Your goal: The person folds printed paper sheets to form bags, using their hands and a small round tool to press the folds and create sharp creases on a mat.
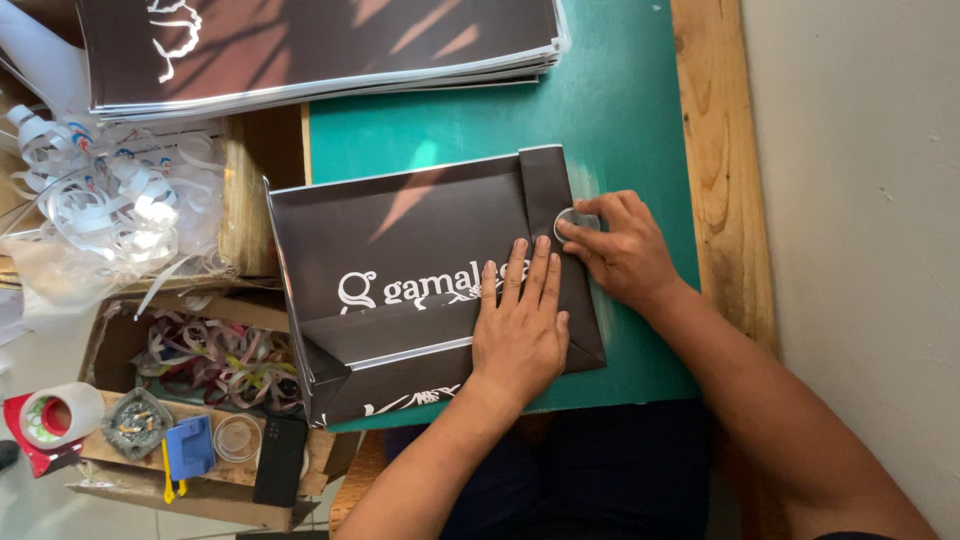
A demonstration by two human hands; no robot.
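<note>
1. Forearms enter from the bottom edge, both reaching up over a green worktop [620,110] with a wooden rim.
2. Left hand [520,325] lies flat, palm down and fingers spread, pressing on a folded dark paper sheet [400,230]; it grips nothing.
3. Right hand [625,250] rests at the sheet's right end, thumb and forefinger pinched on a small roll of clear tape [568,222] set against the folded flap.
4. Sheet sits in the middle of the worktop, its long axis running left to right and slightly tilted, the left end overhanging the worktop's edge.
5. Its surface is glossy, dark brown to black, with white lettering and pale streaks; one narrow flap is folded over on the right, a wider one along the near side, both showing white edges.
6. Beyond it, at the top, a stack of matching dark printed sheets [320,50] lies flat.
7. To the left, curled white paper strips [110,190] sit in a heap.
8. Lower left, a cardboard box [200,480] holds coloured strips, a blue cutter [188,448], a black phone [280,460] and a white tape roll [60,415].
</note>
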